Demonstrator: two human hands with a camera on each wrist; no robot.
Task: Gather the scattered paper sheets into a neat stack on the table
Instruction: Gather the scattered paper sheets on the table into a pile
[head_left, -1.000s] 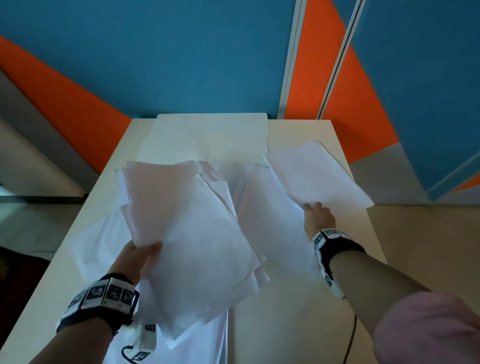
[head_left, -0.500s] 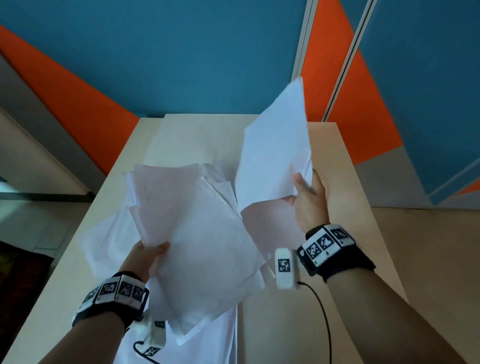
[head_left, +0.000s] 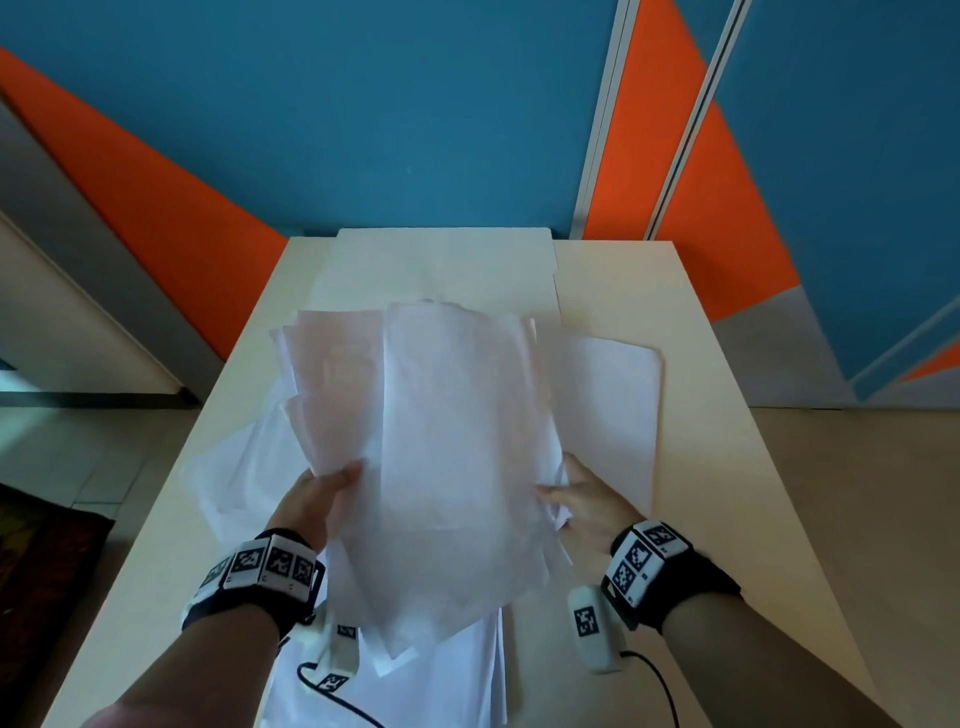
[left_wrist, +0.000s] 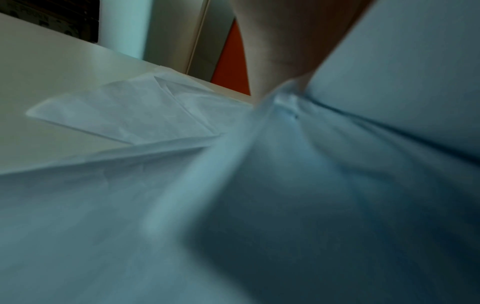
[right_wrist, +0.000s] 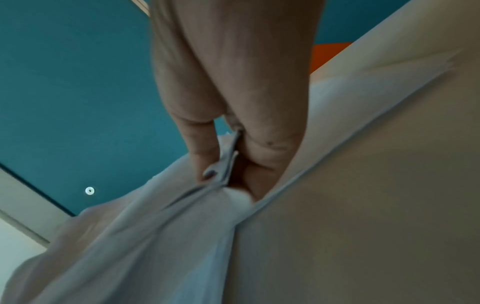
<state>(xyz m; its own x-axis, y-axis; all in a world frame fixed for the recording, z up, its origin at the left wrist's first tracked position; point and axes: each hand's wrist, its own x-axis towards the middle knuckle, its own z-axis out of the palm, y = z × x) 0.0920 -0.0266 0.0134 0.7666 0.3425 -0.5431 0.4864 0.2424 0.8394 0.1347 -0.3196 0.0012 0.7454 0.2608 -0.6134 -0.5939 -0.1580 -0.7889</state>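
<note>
A loose bundle of white paper sheets (head_left: 447, 447) is held above the pale table (head_left: 727, 467) between both hands. My left hand (head_left: 322, 493) grips its left edge, thumb on top. My right hand (head_left: 576, 493) pinches the right edge; the right wrist view shows thumb and fingers clamped on the paper sheets (right_wrist: 228, 162). More sheets lie flat: one to the right (head_left: 608, 405), some to the left (head_left: 234, 467) and below near me (head_left: 441, 670). The left wrist view shows flat sheets (left_wrist: 124, 117) on the table and the gripped bundle (left_wrist: 285, 107), blurred.
A large pale sheet (head_left: 441, 265) covers the far end of the table against a blue and orange wall (head_left: 363, 130). White tagged sensor units dangle from both wrists on cables (head_left: 592, 639). Floor lies past the table edges at left and right.
My right hand lifted a sheet from the table's right, swung it up and over, and laid it on the bundle in my left hand. It now pinches the bundle's right edge.
</note>
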